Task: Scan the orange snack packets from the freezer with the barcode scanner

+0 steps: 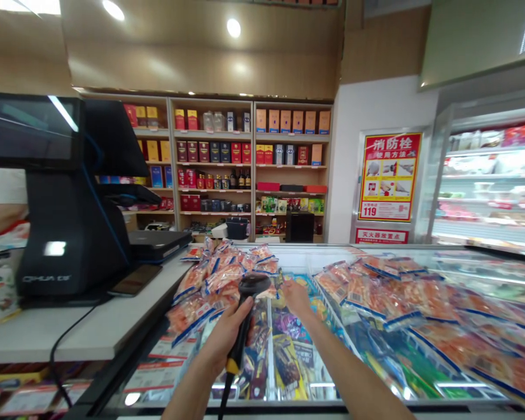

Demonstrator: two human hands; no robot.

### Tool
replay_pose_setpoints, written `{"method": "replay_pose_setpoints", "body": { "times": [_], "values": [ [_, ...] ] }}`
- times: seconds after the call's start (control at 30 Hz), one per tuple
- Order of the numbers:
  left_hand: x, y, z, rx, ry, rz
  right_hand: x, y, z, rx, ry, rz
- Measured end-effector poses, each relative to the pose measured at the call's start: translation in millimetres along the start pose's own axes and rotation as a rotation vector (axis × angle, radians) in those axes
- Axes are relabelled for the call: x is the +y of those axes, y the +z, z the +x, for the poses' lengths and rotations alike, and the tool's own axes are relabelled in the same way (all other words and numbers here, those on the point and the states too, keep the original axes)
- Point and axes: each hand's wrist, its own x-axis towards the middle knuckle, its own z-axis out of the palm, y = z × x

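Note:
My left hand is wrapped round the handle of a black barcode scanner, whose head points away from me and whose cable hangs down. To its right, my right hand is closed, with a small dark-and-yellow packet at its fingertips; its kind is too small to tell. Both hands are above the glass top of a chest freezer. Clear packs of orange-pink food with blue edges lie in a left pile and a right pile on the glass.
Left of the freezer, a black checkout terminal and a phone rest on a white counter. Colourful wrapped goods show under the glass. Shelves of boxes line the back wall. A person's arm shows at far left.

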Motion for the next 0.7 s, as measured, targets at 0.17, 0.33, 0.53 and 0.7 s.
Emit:
{"method": "replay_pose_setpoints", "body": {
  "times": [0.17,0.33,0.53,0.7],
  "values": [
    [-3,-16,-5,0.008,0.035,-0.018,-16,27,14,-0.093,0.018,-0.032],
    [-5,-19,-4,-0.006,0.032,-0.038,-16,34,11,-0.107,-0.034,0.004],
    [-7,-20,-5,-0.052,0.017,-0.058,-17,22,5,-0.130,-0.023,-0.131],
    [-4,-25,-6,0.017,0.014,-0.074,-25,13,6,-0.073,-0.260,-0.144]
  ]
}}
